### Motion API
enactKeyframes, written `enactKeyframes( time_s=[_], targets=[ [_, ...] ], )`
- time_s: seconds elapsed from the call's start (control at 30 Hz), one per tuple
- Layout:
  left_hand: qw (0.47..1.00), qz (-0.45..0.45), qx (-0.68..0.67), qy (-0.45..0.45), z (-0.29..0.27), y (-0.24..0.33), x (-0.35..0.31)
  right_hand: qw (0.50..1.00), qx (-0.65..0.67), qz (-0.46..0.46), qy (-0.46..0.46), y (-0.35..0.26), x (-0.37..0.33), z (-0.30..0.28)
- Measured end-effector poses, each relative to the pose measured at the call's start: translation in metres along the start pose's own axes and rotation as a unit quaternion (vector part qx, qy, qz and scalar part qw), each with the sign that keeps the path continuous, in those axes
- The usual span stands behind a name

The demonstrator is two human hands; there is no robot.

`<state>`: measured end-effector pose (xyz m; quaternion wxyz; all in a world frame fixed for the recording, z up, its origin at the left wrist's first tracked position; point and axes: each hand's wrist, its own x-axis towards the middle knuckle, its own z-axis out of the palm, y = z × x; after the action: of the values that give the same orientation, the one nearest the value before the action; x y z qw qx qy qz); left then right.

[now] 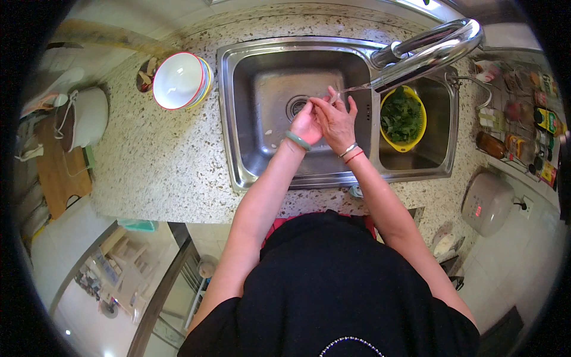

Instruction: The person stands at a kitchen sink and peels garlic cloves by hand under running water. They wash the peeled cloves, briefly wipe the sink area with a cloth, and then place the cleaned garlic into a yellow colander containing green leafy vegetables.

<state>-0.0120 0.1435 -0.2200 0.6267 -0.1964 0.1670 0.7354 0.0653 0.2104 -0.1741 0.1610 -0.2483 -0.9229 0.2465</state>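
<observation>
Both hands meet over the large steel sink basin (247, 89), in the thin stream of water (357, 87) from the chrome faucet (428, 56). My left hand (305, 125), with a green bangle (297, 141) on its wrist, is turned palm up; its fingers are partly hidden by the other hand. Lying against it, my right hand (336, 128) has its fingers apart and wears a silver bracelet and a red cord. I see no object in either hand. Below them is the round drain (297, 107), with a few small pale bits on the basin floor.
The smaller basin (437, 143) on the right holds a yellow basket (423, 125) of leafy greens (401, 116). Stacked bowls (178, 80) stand on the speckled counter (148, 154) at left. A rack of bottles and jars (517, 119) and a grey wall-mounted box (488, 203) are at right.
</observation>
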Motion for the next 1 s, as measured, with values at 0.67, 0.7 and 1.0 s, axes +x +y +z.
enactKeyframes(
  time_s=[0.67, 0.7, 1.0],
  targets=[
    [0.998, -0.041, 0.042, -0.002, -0.081, 0.022, 0.002, 0.786, 0.566, 0.248, -0.027, 0.016, 0.001, 0.016],
    [0.998, -0.043, 0.04, 0.013, -0.081, 0.022, 0.002, 0.804, 0.536, 0.253, -0.048, 0.018, -0.002, 0.019],
    [0.993, -0.016, 0.035, 0.115, -0.089, 0.0, -0.004, 0.785, 0.499, 0.358, -0.081, 0.015, -0.019, 0.046]
  ],
)
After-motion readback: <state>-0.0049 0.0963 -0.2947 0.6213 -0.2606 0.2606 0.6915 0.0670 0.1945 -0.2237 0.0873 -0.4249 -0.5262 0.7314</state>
